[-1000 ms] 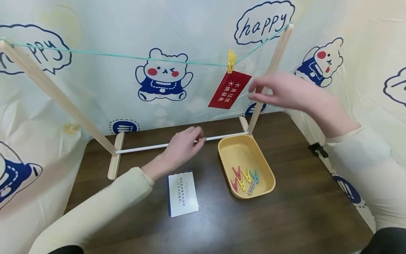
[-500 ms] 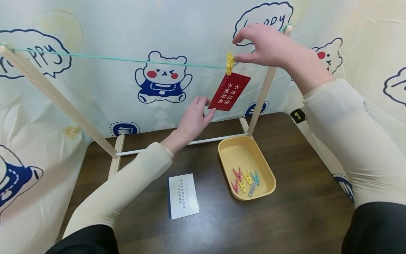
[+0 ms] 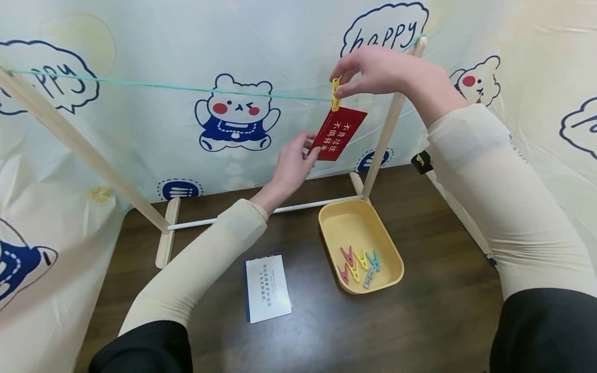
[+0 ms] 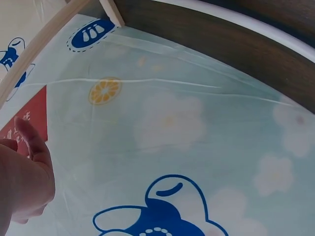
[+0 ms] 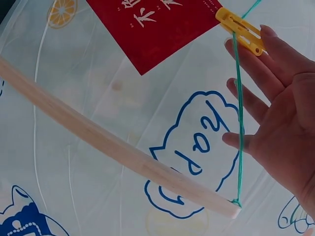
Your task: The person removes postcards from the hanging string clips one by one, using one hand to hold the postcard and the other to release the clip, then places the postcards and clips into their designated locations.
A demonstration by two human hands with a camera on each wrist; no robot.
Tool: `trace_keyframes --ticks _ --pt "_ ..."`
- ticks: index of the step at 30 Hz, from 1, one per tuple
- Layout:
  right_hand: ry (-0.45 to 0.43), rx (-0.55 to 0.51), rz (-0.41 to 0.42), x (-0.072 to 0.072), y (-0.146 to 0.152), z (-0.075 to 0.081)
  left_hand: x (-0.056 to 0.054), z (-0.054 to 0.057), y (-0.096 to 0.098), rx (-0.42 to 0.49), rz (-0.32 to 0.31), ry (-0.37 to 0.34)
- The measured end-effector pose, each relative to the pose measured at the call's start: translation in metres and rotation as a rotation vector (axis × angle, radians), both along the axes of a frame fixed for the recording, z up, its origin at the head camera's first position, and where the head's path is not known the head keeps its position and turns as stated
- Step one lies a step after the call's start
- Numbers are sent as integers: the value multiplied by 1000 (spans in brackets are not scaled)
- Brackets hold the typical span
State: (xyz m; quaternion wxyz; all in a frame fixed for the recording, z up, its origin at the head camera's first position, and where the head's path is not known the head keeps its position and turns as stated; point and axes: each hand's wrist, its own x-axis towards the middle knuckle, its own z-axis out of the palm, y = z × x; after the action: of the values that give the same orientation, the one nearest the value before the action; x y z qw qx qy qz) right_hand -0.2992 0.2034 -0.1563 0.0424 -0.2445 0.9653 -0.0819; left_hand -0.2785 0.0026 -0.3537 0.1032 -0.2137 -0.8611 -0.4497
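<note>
A red card (image 3: 337,135) with white characters hangs tilted from the teal line (image 3: 186,88) by a yellow clothespin (image 3: 335,95). My right hand (image 3: 387,70) pinches the clothespin's upper end between thumb and forefinger; its other fingers spread out behind the line in the right wrist view. At the card's lower left corner, my left hand (image 3: 293,161) pinches the edge, thumb in front. The left wrist view shows that thumb (image 4: 34,140) over the card, with the other fingertips partly hidden.
A wooden frame with a right post (image 3: 384,140) and left post (image 3: 84,145) carries the line. A white rod (image 3: 317,205) joins the feet. The yellow tray (image 3: 347,217) holds several coloured clothespins. White cards (image 3: 268,290) lie on the table (image 3: 326,331).
My right hand has moved left and up from beside the card to the clothespin and closed on it. My left hand has risen from above the table to the card's lower corner.
</note>
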Motion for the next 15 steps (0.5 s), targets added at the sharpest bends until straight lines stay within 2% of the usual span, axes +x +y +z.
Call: trace_keyframes --ticks 9,15 --pt "14 -31 9 3 3 -1 -2 4 -1 4 -27 13" --pt "64 -47 31 5 2 -3 -2 7 -5 5 -25 26"
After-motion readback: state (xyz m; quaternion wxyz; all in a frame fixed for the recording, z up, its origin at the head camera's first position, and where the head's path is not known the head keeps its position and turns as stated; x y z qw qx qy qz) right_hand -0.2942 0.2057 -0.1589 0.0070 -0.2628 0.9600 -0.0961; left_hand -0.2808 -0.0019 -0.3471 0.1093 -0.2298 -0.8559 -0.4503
